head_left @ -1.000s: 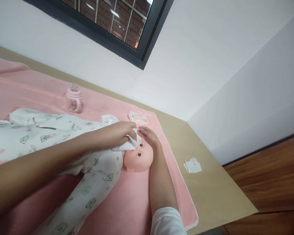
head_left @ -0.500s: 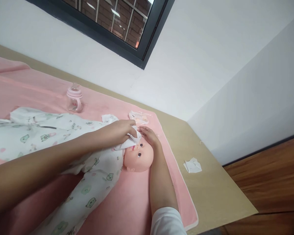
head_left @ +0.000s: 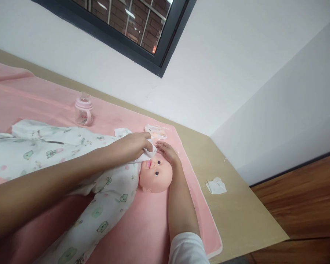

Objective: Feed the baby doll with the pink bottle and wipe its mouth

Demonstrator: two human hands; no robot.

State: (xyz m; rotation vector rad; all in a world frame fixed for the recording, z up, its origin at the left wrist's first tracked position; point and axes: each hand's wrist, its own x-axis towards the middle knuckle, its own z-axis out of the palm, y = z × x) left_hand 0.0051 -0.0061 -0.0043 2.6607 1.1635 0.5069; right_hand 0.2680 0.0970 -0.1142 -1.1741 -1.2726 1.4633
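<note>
Centre of frame: left hand [head_left: 132, 146] presses a white wipe [head_left: 148, 156] to the cheek of a doll [head_left: 154, 174]; right hand [head_left: 167, 152] cups its head. Upper left: baby bottle [head_left: 84, 110] on pink blanket [head_left: 143, 227].

A pink blanket [head_left: 154, 227] covers most of the tan table [head_left: 236, 212]. A clear baby bottle with a pink collar [head_left: 83, 110] stands upright on the blanket, far left. A small flat packet [head_left: 156, 131] lies near the blanket's far right corner. On the bare tabletop to the right lies a crumpled white tissue [head_left: 216, 185]. A dark-framed window [head_left: 132, 29] sits in the white wall behind.
</note>
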